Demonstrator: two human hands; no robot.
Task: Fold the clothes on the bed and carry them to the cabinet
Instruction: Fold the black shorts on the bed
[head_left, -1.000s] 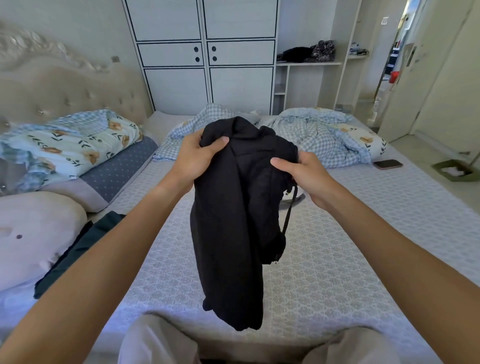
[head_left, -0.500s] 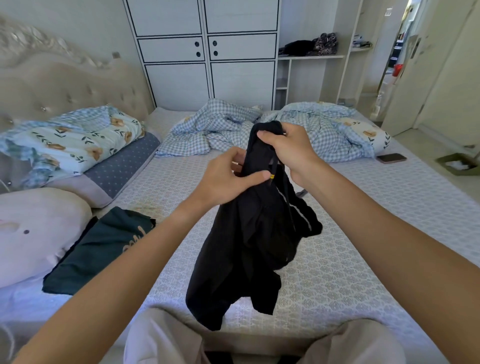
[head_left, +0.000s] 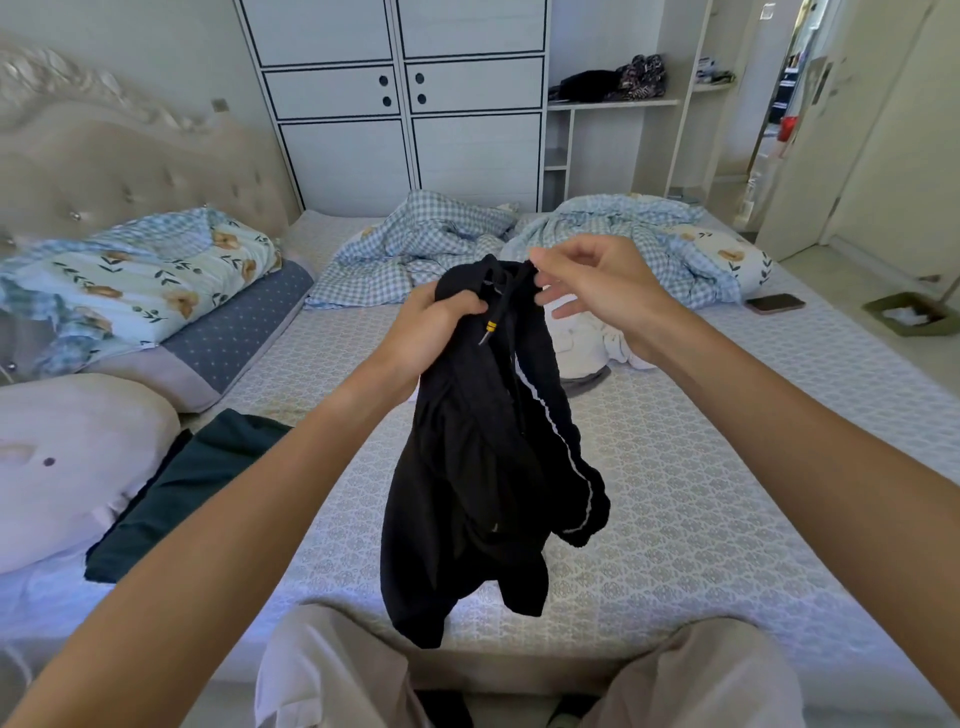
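A pair of black shorts (head_left: 483, 467) with a white side stripe and a yellow-tipped drawstring hangs above the bed (head_left: 675, 493). My left hand (head_left: 431, 332) grips the waistband in a fist. My right hand (head_left: 592, 286) pinches the top edge of the waistband with thumb and forefinger, its other fingers spread. A white garment (head_left: 587, 343) lies crumpled on the bed behind the shorts. A dark green garment (head_left: 192, 488) lies flat at the left by the pillows. The white cabinet (head_left: 405, 104) stands beyond the bed's far side.
Pillows (head_left: 72, 462) and a floral quilt (head_left: 130, 280) line the left side. A checked blanket (head_left: 519, 244) is bunched at the far side. A phone (head_left: 775, 303) lies at the bed's right edge. A dustpan (head_left: 909, 314) sits on the floor. Open shelves (head_left: 613, 104) hold clothes.
The shorts have been turned and now hang by the waistband. My left hand moved to a fist grip on the band; my right hand loosened to a fingertip pinch. The white garment came into view.
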